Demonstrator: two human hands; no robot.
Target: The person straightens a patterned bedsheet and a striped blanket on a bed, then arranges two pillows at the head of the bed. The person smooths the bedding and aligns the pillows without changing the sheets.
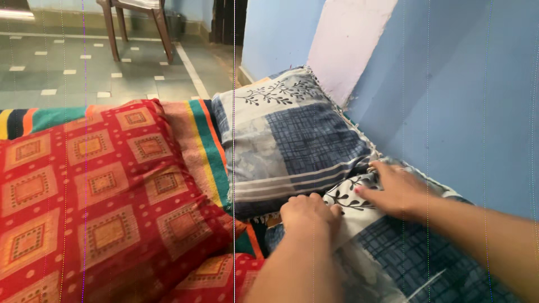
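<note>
On the bed, the left hand [310,216] is closed on the edge of the near blue-and-white pillow [393,252], whose long axis runs along the blue wall [449,95], while the right hand [396,191] presses it with open, flat fingers [365,193], just beside the second pillow [292,146].

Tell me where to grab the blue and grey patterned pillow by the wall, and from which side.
Grip the pillow along its near edge, coming from the person's side. That edge lies free in front of the left hand and the right hand, which rest on the blue leaf-print cloth. Its far side is wedged against the blue wall, and the red patterned cushion crowds its left.
</note>
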